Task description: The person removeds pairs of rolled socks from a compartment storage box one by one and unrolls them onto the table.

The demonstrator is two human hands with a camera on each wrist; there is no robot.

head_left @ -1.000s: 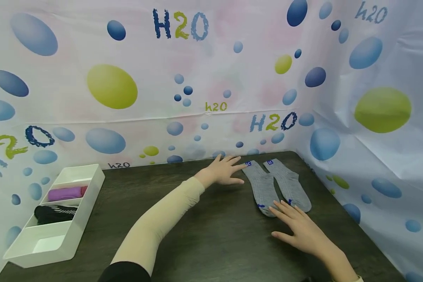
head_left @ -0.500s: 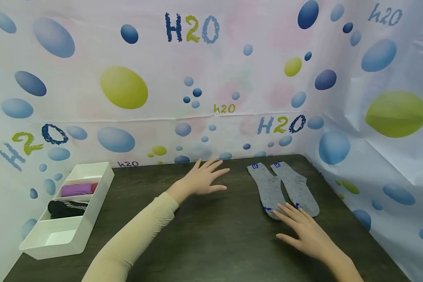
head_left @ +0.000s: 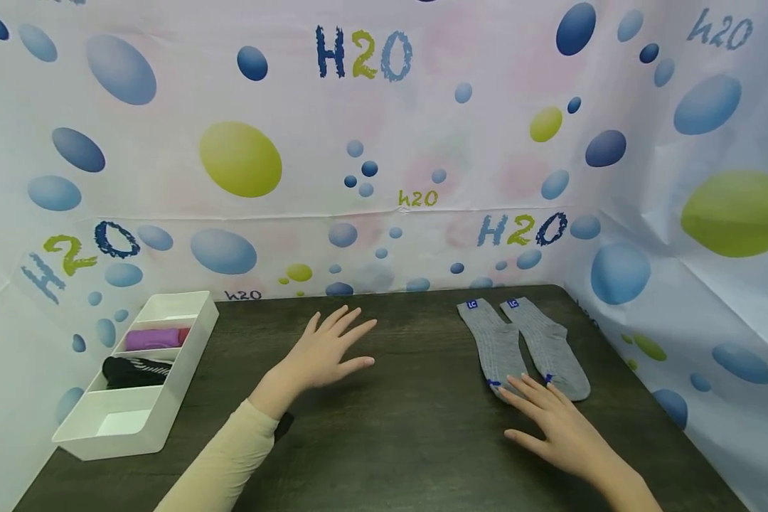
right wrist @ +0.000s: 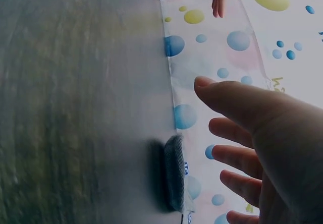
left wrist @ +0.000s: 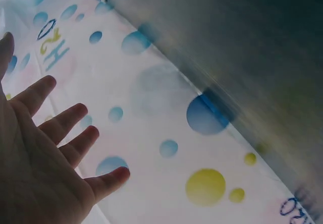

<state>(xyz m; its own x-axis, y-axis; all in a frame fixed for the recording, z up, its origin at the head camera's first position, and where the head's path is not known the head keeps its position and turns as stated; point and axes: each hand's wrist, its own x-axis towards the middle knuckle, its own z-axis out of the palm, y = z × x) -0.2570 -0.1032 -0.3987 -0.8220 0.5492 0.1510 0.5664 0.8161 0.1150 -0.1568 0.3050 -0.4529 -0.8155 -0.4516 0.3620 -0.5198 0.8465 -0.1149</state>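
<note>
Two grey socks (head_left: 496,345) with blue tags lie flat, side by side, at the right rear of the dark table. My right hand (head_left: 553,427) is just in front of their toe ends, fingers spread, overlapping the nearer sock in the head view. It holds nothing. In the right wrist view a grey sock (right wrist: 174,173) shows low, beyond the fingers. My left hand (head_left: 316,355) is over the middle of the table with its fingers spread and nothing in it. The left wrist view shows that palm (left wrist: 35,173) with straight fingers against the patterned backdrop.
A white divided box (head_left: 188,377) stands at the left of the dark table (head_left: 384,441). Rolled purple fabric (head_left: 153,338) and a black striped bundle (head_left: 134,372) lie in separate compartments. A bubble-patterned sheet (head_left: 384,128) borders the table behind and at the right.
My left hand has moved left and toward me, away from the socks. The right hand stays by the sock toes. The head view has turned slightly left.
</note>
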